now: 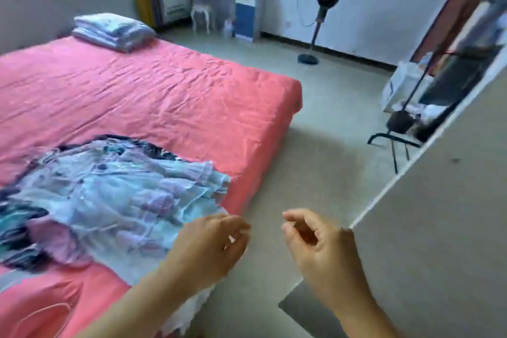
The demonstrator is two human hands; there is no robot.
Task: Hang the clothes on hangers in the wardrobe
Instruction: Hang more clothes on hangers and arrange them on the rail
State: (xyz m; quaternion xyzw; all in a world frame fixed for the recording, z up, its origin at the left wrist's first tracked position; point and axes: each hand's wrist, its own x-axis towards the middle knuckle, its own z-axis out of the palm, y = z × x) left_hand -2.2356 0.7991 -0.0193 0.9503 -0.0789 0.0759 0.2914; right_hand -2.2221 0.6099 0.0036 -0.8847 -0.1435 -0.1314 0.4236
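Note:
A heap of light blue, lilac and dark patterned clothes (pixel 109 195) lies on the near part of the pink bed (pixel 164 96). My left hand (pixel 211 244) hovers over the right edge of the heap with loosely curled fingers and holds nothing. My right hand (pixel 318 247) hangs beside it over the floor, fingers loosely curled, also holding nothing. A grey wardrobe door panel (pixel 439 228) stands at the right. No hanger is visible.
Folded bedding (pixel 112 31) sits at the bed's far end. A standing fan (pixel 321 22) is by the back wall. A black stand and bags (pixel 406 107) crowd the floor at right. A white stool (pixel 203 15) and blue cabinet (pixel 245 14) stand far back.

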